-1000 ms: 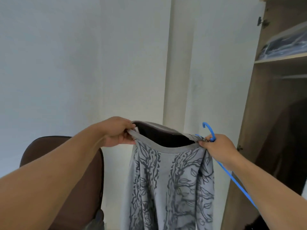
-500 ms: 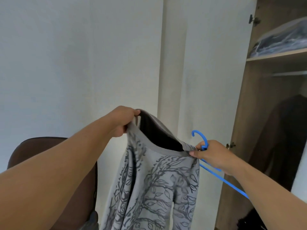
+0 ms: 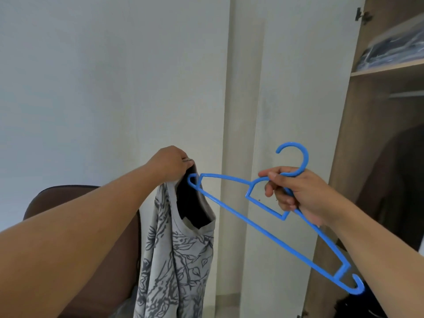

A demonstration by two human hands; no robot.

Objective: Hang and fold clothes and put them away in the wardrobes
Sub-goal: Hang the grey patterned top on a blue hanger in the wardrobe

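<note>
Left grip [image 3: 171, 162] pinching shirt [image 3: 179, 244] at collar, just left of hanger [image 3: 231, 208]; right grip [image 3: 296, 191] clenched round hanger neck. Hanger tip at neck opening. Risk: tip snagging fabric, or shirt slipping from one-point pinch.

I can read no text, label, brand or number anywhere here; the grey top [image 3: 179, 249] I hold carries only a dark leaf-and-branch print, no words

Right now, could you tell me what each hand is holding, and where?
Left hand grips the grey top at its neckline; right hand grips the blue hanger below its hook.
</note>
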